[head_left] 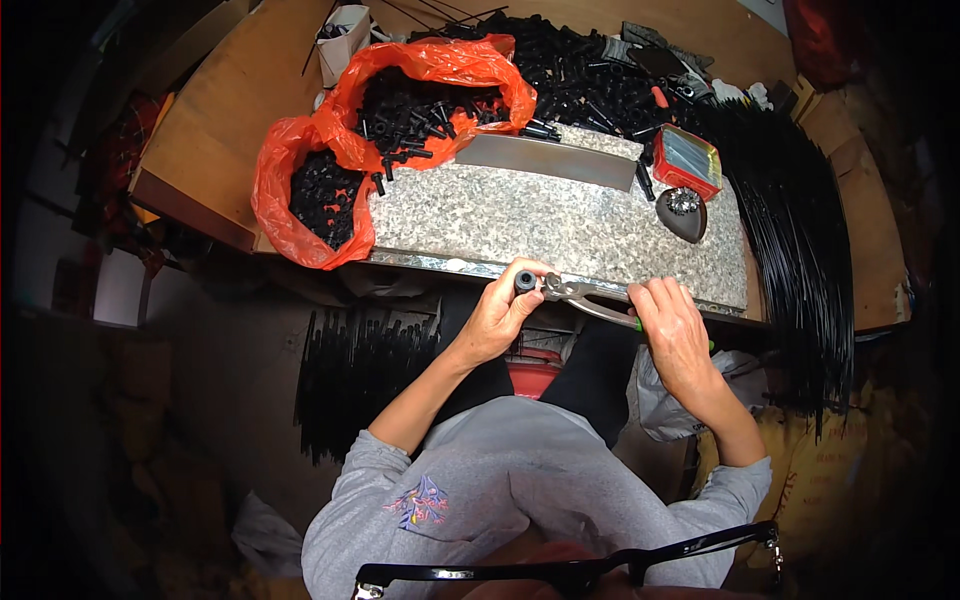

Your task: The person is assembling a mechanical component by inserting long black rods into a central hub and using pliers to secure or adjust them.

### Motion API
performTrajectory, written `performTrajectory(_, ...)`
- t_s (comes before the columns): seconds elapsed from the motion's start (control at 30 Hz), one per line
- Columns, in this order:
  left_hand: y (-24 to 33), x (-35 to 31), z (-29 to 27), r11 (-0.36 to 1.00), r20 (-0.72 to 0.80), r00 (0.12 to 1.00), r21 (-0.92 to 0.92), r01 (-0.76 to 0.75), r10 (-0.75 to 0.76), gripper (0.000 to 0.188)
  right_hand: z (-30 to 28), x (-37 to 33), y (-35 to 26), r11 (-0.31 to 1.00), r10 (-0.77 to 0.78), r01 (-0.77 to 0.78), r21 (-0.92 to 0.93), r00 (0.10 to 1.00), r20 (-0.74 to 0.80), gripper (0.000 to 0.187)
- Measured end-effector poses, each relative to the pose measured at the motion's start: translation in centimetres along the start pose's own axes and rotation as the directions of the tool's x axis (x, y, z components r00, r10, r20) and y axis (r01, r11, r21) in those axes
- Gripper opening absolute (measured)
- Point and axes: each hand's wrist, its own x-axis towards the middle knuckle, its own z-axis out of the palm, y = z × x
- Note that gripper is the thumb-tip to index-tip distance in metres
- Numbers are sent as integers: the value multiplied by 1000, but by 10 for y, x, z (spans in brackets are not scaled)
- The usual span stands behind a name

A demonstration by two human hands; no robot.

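Just off the table's near edge, my left hand [492, 318] pinches a short black tubular piece [525, 282], its round hollow end facing up. My right hand [676, 332] is closed round the handles of metal pliers [590, 301] with green showing at the grips. The pliers' jaws meet the tubular piece beside my left fingertips; whether they bite on it, I cannot tell. Beyond my hands lies the speckled stone tabletop [500, 215].
Two red plastic bags [268, 195] of small black parts stand far left. A flat metal strip [550, 160], a red tin [690, 165] and a dark rounded holder [683, 222] with shiny bits lie beyond. Long black rods [800, 250] hang over the right edge; more rods [355, 380] stand below left.
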Motion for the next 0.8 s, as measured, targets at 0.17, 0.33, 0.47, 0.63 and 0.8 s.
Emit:
performTrajectory(0.17, -2, 0, 1, 997, 1, 999, -67, -44, 45, 37, -4, -1, 0, 1000, -4, 5, -20, 999, 41, 19)
performTrajectory(0.33, -4, 2, -1, 986, -72, 997, -164, -33, 22, 60, -19, -4, -12, 986, -40, 6, 168, 979, 200, 30)
performTrajectory(0.47, -11, 3, 0, 989, -81, 997, -148, -29, 17, 58, -10, -9, -7, 63, -205, -754, 654, 632, 748, 28)
performTrajectory(0.63, -12, -1, -3, 990, -94, 995, -133, -44, 32, 58, -2, -23, -14, 846, 4, -165, 508, 953, 303, 38)
performTrajectory(0.8, -9, 0, 3, 992, -82, 996, -123, -34, 24, 58, 27, -40, -12, -486, -327, -859, 161, 350, 878, 58)
